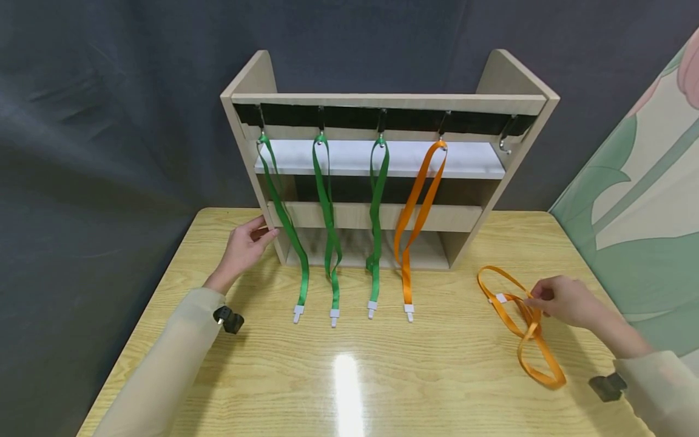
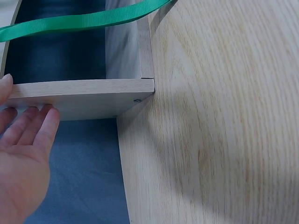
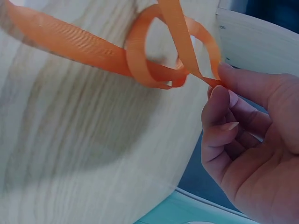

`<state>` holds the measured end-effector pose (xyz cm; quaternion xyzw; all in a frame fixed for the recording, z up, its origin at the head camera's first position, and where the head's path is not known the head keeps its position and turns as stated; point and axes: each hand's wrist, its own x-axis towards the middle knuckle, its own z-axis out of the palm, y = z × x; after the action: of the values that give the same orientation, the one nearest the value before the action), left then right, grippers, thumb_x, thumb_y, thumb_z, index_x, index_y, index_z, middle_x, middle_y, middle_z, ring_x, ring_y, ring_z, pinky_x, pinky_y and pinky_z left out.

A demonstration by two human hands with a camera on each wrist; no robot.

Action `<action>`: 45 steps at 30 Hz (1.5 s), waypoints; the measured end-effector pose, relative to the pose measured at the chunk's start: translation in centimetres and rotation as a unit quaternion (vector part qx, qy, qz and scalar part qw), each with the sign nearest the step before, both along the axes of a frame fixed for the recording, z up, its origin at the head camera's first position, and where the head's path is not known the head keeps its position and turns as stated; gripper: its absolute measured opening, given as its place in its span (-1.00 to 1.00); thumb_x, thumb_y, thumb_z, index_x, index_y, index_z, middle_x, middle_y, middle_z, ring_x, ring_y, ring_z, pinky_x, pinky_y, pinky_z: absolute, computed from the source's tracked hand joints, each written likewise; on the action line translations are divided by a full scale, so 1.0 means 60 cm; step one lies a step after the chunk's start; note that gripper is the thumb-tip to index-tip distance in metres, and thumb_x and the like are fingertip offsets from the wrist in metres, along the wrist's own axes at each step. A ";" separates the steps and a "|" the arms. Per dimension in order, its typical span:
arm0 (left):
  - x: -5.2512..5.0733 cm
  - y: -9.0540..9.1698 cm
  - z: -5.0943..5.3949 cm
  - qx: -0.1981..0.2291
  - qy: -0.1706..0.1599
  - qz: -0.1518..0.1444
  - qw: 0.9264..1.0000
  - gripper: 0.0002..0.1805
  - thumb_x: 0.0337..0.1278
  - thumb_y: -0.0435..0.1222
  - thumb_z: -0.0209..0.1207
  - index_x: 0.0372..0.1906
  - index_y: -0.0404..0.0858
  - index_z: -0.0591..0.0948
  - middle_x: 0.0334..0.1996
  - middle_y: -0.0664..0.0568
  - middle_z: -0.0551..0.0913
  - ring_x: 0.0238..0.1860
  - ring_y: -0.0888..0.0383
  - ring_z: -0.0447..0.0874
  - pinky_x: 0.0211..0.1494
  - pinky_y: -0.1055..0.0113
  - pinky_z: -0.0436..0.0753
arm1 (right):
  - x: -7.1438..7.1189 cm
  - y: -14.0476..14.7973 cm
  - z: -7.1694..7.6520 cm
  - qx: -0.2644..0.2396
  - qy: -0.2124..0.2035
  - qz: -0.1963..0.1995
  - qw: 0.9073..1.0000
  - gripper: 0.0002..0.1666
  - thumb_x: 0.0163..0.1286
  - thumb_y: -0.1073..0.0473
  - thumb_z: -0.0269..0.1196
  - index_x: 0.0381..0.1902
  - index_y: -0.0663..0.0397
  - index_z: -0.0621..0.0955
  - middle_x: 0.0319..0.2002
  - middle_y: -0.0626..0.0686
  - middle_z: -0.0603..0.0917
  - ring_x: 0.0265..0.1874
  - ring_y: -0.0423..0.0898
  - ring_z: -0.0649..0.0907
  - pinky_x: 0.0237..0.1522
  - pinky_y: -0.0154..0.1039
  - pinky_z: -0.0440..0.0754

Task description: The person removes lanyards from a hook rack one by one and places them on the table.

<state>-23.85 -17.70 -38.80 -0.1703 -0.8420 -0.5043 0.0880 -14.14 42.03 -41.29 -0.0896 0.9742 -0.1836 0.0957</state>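
Note:
My right hand (image 1: 568,300) pinches a loose orange lanyard (image 3: 74,44) between thumb and index finger, at the table's right. The rest of that strap lies in loops on the table, its white clip (image 1: 499,298) beside them. My left hand (image 1: 246,246) grips the left side panel of a wooden rack (image 2: 135,86), thumb at the front edge and fingers against the outer face. From the rack's hooks hang three green lanyards (image 1: 377,209) and, to their right, one orange lanyard (image 1: 406,282), white clips down. The rightmost hook (image 1: 505,144) carries no lanyard.
The rack stands at the back of a wood-grain table (image 1: 437,376). Behind it hangs a dark cloth (image 1: 371,42). A floral green and pink cloth (image 1: 650,255) borders the right side.

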 end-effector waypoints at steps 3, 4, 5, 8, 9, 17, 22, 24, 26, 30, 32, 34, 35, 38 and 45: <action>0.007 0.004 0.008 -0.005 0.000 0.001 1.000 -0.60 0.31 -0.44 0.11 0.20 -0.50 0.46 0.15 -0.36 0.47 0.09 -0.25 0.51 0.05 0.04 0.55 | 0.002 -0.001 -0.006 -0.003 -0.003 0.001 1.000 -0.78 0.29 0.12 0.31 -0.49 0.10 0.59 -0.63 -0.11 0.53 -0.67 -0.18 0.46 -0.65 -0.30 0.36; 0.008 0.004 0.009 -0.006 0.000 0.002 1.000 -0.60 0.32 -0.44 0.10 0.20 -0.50 0.46 0.15 -0.36 0.47 0.09 -0.25 0.51 0.05 0.04 0.55 | 0.002 -0.002 -0.008 -0.004 -0.004 0.000 1.000 -0.77 0.29 0.11 0.32 -0.50 0.09 0.59 -0.64 -0.12 0.52 -0.67 -0.17 0.46 -0.65 -0.30 0.37; 0.008 0.004 0.010 -0.007 0.000 0.002 1.000 -0.60 0.32 -0.44 0.10 0.21 -0.50 0.46 0.15 -0.36 0.47 0.09 -0.25 0.50 0.06 0.04 0.55 | 0.003 -0.002 -0.010 -0.001 -0.005 -0.002 1.000 -0.77 0.28 0.11 0.33 -0.51 0.08 0.59 -0.65 -0.12 0.52 -0.67 -0.18 0.45 -0.65 -0.31 0.36; 0.010 0.005 0.011 -0.005 -0.001 0.003 1.000 -0.60 0.31 -0.44 0.10 0.20 -0.50 0.46 0.14 -0.36 0.47 0.09 -0.25 0.51 0.06 0.05 0.55 | 0.004 -0.004 -0.014 0.001 -0.011 -0.002 1.000 -0.76 0.26 0.10 0.34 -0.52 0.05 0.57 -0.67 -0.12 0.49 -0.67 -0.17 0.43 -0.64 -0.30 0.34; 0.010 0.005 0.012 -0.004 -0.003 0.004 1.000 -0.60 0.31 -0.44 0.11 0.20 -0.49 0.47 0.14 -0.35 0.47 0.09 -0.24 0.51 0.05 0.05 0.55 | 0.005 -0.004 -0.015 0.003 -0.012 -0.003 1.000 -0.76 0.25 0.10 0.35 -0.53 0.04 0.57 -0.68 -0.12 0.48 -0.67 -0.17 0.42 -0.64 -0.30 0.33; -0.010 -0.005 -0.013 0.005 -0.003 0.002 1.000 -0.59 0.31 -0.40 0.12 0.21 -0.46 0.47 0.13 -0.33 0.49 0.07 -0.23 0.53 0.04 0.04 0.56 | 0.005 -0.002 -0.022 0.008 -0.027 -0.006 1.000 -0.74 0.21 0.09 0.37 -0.56 0.01 0.55 -0.68 -0.11 0.48 -0.68 -0.17 0.42 -0.65 -0.32 0.33; -0.034 -0.017 -0.047 0.004 0.001 0.005 1.000 -0.57 0.32 -0.31 0.15 0.24 -0.35 0.49 0.15 -0.23 0.50 0.08 -0.15 0.54 0.04 0.09 0.57 | 0.006 -0.003 -0.023 0.008 -0.034 -0.005 0.999 -0.71 0.20 0.05 0.38 -0.58 0.00 0.53 -0.70 -0.12 0.46 -0.68 -0.16 0.41 -0.65 -0.32 0.31; -0.036 -0.018 -0.051 0.000 0.002 0.009 1.000 -0.56 0.32 -0.28 0.15 0.25 -0.32 0.49 0.16 -0.20 0.51 0.09 -0.11 0.54 0.04 0.12 0.57 | 0.005 -0.003 -0.024 0.007 -0.037 -0.003 0.999 -0.70 0.19 0.04 0.39 -0.57 0.01 0.53 -0.69 -0.12 0.46 -0.67 -0.15 0.41 -0.64 -0.31 0.31; -0.037 -0.019 -0.053 0.000 0.002 0.011 1.000 -0.56 0.32 -0.26 0.15 0.25 -0.30 0.49 0.16 -0.18 0.51 0.09 -0.09 0.55 0.04 0.13 0.58 | 0.004 -0.002 -0.026 0.007 -0.042 -0.007 0.999 -0.70 0.17 0.04 0.40 -0.58 0.01 0.53 -0.69 -0.12 0.46 -0.67 -0.15 0.41 -0.64 -0.32 0.31; -0.034 -0.018 -0.051 0.001 0.000 0.011 1.000 -0.56 0.32 -0.24 0.15 0.25 -0.29 0.49 0.17 -0.17 0.51 0.09 -0.08 0.54 0.04 0.14 0.58 | 0.003 -0.001 -0.031 0.007 -0.049 -0.008 0.999 -0.69 0.16 0.04 0.40 -0.59 0.00 0.52 -0.70 -0.13 0.46 -0.67 -0.15 0.41 -0.64 -0.33 0.31; -0.033 -0.018 -0.049 0.002 -0.001 0.011 1.000 -0.56 0.32 -0.25 0.15 0.25 -0.29 0.49 0.17 -0.17 0.51 0.10 -0.09 0.54 0.04 0.15 0.58 | 0.004 0.000 -0.032 0.009 -0.052 -0.011 0.999 -0.68 0.15 0.03 0.41 -0.60 -0.01 0.51 -0.71 -0.13 0.45 -0.67 -0.16 0.41 -0.63 -0.33 0.30; -0.032 -0.017 -0.048 0.005 0.000 0.008 1.000 -0.56 0.32 -0.27 0.14 0.25 -0.30 0.49 0.17 -0.18 0.50 0.10 -0.10 0.53 0.05 0.13 0.57 | 0.004 0.000 -0.033 0.009 -0.052 -0.012 0.999 -0.67 0.15 0.02 0.41 -0.60 0.00 0.51 -0.71 -0.13 0.44 -0.67 -0.15 0.40 -0.63 -0.33 0.29; -0.032 -0.017 -0.048 0.007 0.001 0.007 1.000 -0.57 0.32 -0.28 0.14 0.25 -0.30 0.49 0.17 -0.19 0.50 0.10 -0.11 0.53 0.05 0.13 0.57 | 0.005 0.000 -0.032 0.010 -0.052 -0.012 0.999 -0.66 0.15 0.02 0.41 -0.60 0.00 0.51 -0.71 -0.13 0.44 -0.67 -0.15 0.40 -0.63 -0.32 0.29; -0.032 -0.017 -0.047 0.013 0.002 0.003 1.000 -0.57 0.32 -0.29 0.15 0.24 -0.31 0.50 0.17 -0.20 0.50 0.10 -0.13 0.53 0.05 0.10 0.56 | 0.006 -0.002 -0.030 0.010 -0.054 -0.015 0.998 -0.65 0.14 0.00 0.42 -0.61 0.01 0.50 -0.71 -0.12 0.44 -0.66 -0.14 0.40 -0.63 -0.32 0.30; -0.031 -0.017 -0.048 -0.001 0.003 0.008 1.000 -0.59 0.33 -0.29 0.14 0.23 -0.31 0.51 0.15 -0.21 0.51 0.09 -0.09 0.54 0.04 0.14 0.58 | 0.006 -0.001 -0.026 0.017 -0.052 -0.012 0.998 -0.63 0.11 -0.04 0.43 -0.62 0.00 0.51 -0.71 -0.12 0.44 -0.67 -0.14 0.40 -0.65 -0.31 0.32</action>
<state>-25.72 -18.69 -41.69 -0.1650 -0.8435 -0.5023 0.0947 -13.80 41.97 -42.86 -0.0664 0.9719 -0.1728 0.1454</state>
